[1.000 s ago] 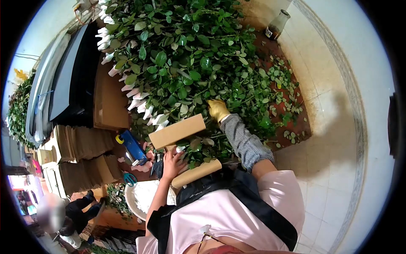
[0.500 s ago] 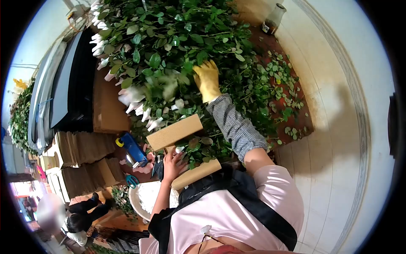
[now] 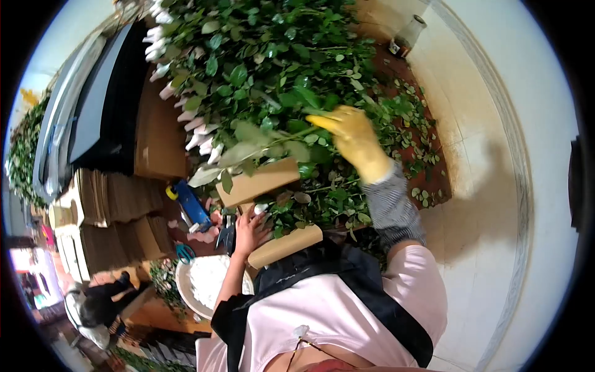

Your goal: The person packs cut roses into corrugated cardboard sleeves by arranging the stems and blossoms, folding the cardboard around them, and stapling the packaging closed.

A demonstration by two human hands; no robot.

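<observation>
My right hand [image 3: 358,137], in a yellow glove, pinches a leafy flower stem [image 3: 269,144] above the pile. The stem's leaves are blurred, and its far end points left to a pale tip [image 3: 204,178]. Below it lies a big heap of green stems [image 3: 273,68], whose white-sheathed heads [image 3: 204,139] line the left side. My bare left hand [image 3: 251,232] rests with fingers apart at the left end of a small bunch of stems [image 3: 310,208], near one white head [image 3: 260,208]. That bunch lies between two folded cardboard flaps [image 3: 263,181].
A blue tool [image 3: 193,204], teal-handled scissors [image 3: 185,252] and a bowl of white material [image 3: 211,282] are at the left. Stacked cardboard sheets [image 3: 118,195] stand beyond. A glass bottle [image 3: 407,37] stands by the wall. Another person [image 3: 93,310] is at lower left.
My gloved right hand has moved right and down from the heap, drawing a leafy stem across above the cardboard. My left hand stays near the same place.
</observation>
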